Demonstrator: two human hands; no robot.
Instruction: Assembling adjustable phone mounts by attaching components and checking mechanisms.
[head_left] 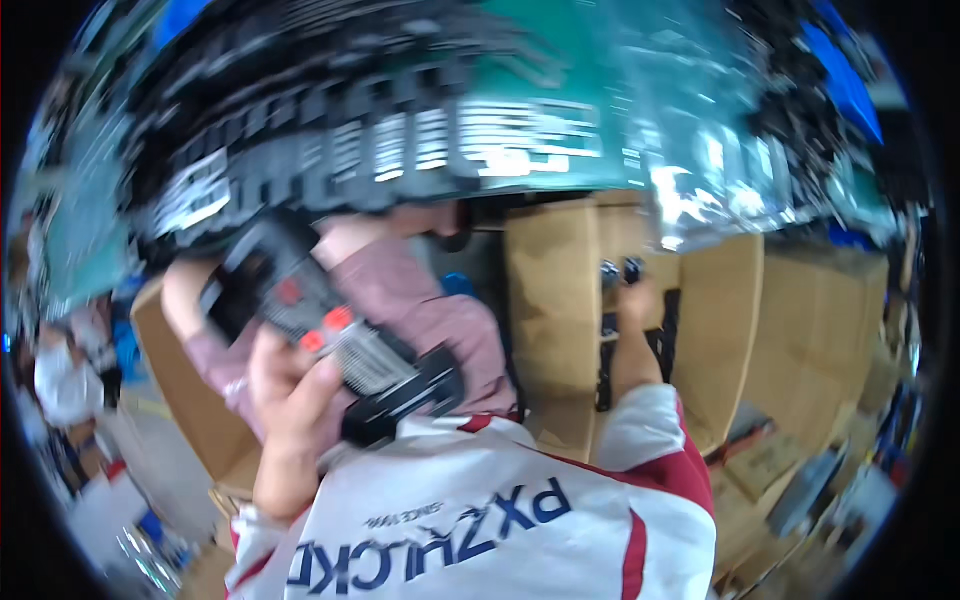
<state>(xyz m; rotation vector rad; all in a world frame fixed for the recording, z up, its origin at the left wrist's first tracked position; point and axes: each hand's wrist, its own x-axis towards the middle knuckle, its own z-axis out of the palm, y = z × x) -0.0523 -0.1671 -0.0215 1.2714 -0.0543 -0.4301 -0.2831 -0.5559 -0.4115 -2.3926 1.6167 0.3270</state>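
Observation:
My left hand (290, 385) is wrapped round a black-and-grey handheld tool (365, 355) with red-orange buttons and a wide black base. The tool lies tilted over my lap, its dark rounded end up toward the table. My right hand (634, 298) is down inside an open cardboard box (552, 320) to my right. Its fingers look closed at a small dark piece (632, 268), which is too blurred to name. Long black parts (668, 335) stand in the box beside that hand.
Across the green-topped table (545, 60) lie several black tool-like parts (350, 150) in a row. Clear plastic bags (700, 160) hang over its right edge above the box. Another cardboard box (190, 390) stands at my left, and one more (820, 330) at the far right.

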